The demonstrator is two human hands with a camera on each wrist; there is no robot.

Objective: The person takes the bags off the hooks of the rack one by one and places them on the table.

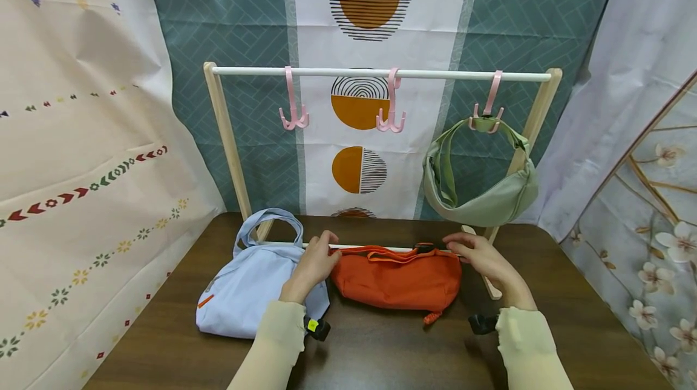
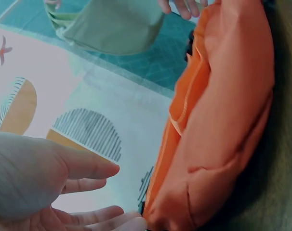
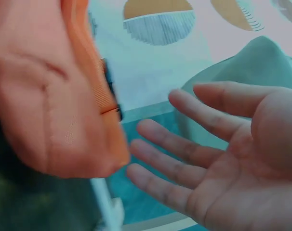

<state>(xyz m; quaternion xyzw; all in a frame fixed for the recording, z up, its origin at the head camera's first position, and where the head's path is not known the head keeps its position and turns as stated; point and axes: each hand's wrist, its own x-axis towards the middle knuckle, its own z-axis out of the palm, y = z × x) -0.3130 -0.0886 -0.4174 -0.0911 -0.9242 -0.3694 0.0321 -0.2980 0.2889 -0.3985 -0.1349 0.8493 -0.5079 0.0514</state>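
Note:
An orange bag [image 1: 397, 281] with a strap and a black buckle [image 1: 425, 247] along its top stands on the table between the two hands. At its upper left corner is the left hand [image 1: 317, 260], fingertips right at the edge, thumb apart from them. The right hand [image 1: 484, 257] is at the other end, its relaxed fingers spread beside the bag in the right wrist view [image 3: 218, 144]. Neither hand has fingers curled round the bag. A light blue bag [image 1: 261, 287] with upright handles lies partly behind the left forearm.
Behind the bags stands a rack with a white bar [image 1: 348, 72] and wooden legs [image 1: 229, 142]. Two bare pink hooks [image 1: 294, 115] [image 1: 391, 118] hang from it, and a third pink hook [image 1: 492, 97] carries a green bag [image 1: 484, 202]. The brown table [image 1: 392, 354] has curtains around it.

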